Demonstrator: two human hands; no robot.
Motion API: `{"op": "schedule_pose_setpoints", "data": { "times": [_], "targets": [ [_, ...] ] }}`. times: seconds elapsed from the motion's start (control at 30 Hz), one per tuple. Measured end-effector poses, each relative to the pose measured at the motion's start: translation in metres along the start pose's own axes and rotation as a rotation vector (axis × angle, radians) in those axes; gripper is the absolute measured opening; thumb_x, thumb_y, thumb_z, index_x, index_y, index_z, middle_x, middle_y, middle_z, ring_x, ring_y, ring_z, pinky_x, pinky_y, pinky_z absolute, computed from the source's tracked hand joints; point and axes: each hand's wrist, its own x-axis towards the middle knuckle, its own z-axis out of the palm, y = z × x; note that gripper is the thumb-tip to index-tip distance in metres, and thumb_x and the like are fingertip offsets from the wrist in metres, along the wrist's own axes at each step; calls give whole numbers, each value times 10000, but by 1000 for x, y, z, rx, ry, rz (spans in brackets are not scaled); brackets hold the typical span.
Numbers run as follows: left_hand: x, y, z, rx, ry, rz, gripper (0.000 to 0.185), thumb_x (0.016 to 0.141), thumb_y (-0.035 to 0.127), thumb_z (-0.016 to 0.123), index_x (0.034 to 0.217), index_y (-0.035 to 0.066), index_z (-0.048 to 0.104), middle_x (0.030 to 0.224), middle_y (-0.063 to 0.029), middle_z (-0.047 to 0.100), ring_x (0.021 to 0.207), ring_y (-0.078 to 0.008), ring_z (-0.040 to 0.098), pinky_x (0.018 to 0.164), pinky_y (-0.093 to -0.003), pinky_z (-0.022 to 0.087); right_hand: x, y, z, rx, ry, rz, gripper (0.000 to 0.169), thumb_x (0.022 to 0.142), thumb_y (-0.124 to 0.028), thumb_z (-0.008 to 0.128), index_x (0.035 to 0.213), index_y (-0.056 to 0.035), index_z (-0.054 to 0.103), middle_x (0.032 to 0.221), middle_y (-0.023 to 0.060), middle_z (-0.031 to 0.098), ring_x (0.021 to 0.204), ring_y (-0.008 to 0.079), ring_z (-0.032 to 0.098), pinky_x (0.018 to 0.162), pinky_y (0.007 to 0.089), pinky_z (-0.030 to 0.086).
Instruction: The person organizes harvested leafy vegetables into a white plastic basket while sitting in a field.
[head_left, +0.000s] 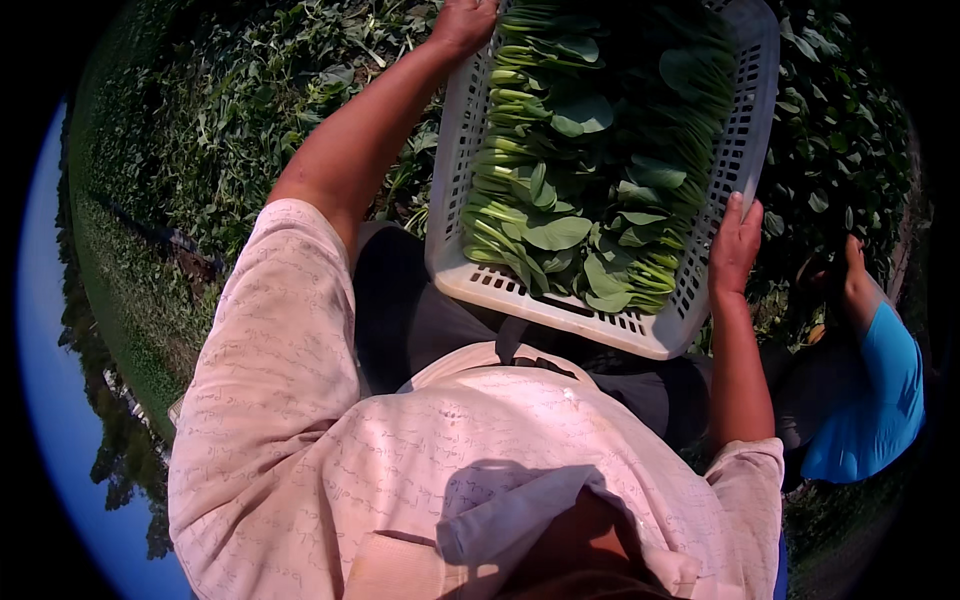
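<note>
A white plastic crate with slotted walls is tilted in front of me, over my legs. Two rows of leafy greens fill it, pale green stems against the long sides and dark leaves meeting in the middle. My left hand grips the far part of the crate's left rim; the top of the picture cuts it off. On the opposite long side, nearer to me, my right hand holds the outer wall, fingers pointing up along the rim. The crate's far end lies partly in shadow.
A co-worker in a blue shirt is close on my right, an arm reaching down among leafy plants. Low crop plants and cut leaves cover the ground to my left. Trees stand in the distance.
</note>
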Motion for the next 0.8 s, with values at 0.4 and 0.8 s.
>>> {"op": "schedule_pose_setpoints", "data": {
  "times": [0.4,0.8],
  "targets": [
    [33,53,-7,35,-119,-231,608,951,286,625,1477,52,429,1344,-240,604,1257,-373,579,1061,-438,439,11,-26,1,-231,18,158,395,1055,-379,517,1243,-32,534,964,210,696,851,388,676,738,457,511],
    [27,36,1,424,-50,-334,397,1002,263,585,1297,49,427,980,-244,703,846,-429,691,766,-506,520,1,-21,0,-292,-30,286,333,946,-216,639,1232,-70,554,1128,185,658,961,419,658,801,509,531]
  ]
}}
